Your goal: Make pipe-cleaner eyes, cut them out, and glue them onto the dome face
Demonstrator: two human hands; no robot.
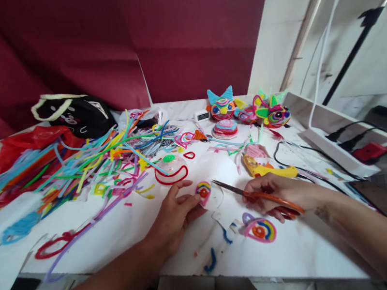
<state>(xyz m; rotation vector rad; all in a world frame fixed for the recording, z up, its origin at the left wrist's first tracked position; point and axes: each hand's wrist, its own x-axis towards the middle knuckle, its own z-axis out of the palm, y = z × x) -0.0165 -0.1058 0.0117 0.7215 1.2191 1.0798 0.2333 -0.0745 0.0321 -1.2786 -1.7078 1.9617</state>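
Note:
My left hand [181, 206] pinches a small eye-shaped pipe-cleaner piece [204, 191], ringed in pink and yellow with an orange centre, on a bit of white paper. Orange-handled scissors [273, 197] are gripped in my right hand [278, 193]. Their pointed blades reach left, close to the right edge of that paper. A matching eye piece [260, 230], with a purple loop at its upper left, lies on the table below my right hand. Short dark blue pipe-cleaner scraps [210, 260] lie near the front edge.
Heaped pipe cleaners [107, 154] cover the left side, beside a black bag [78, 115]. A yellow glue gun [271, 169] with its cord lies behind my right hand. Finished pipe-cleaner heads [222, 106] stand at the back. A white power strip [337, 149] runs along the right.

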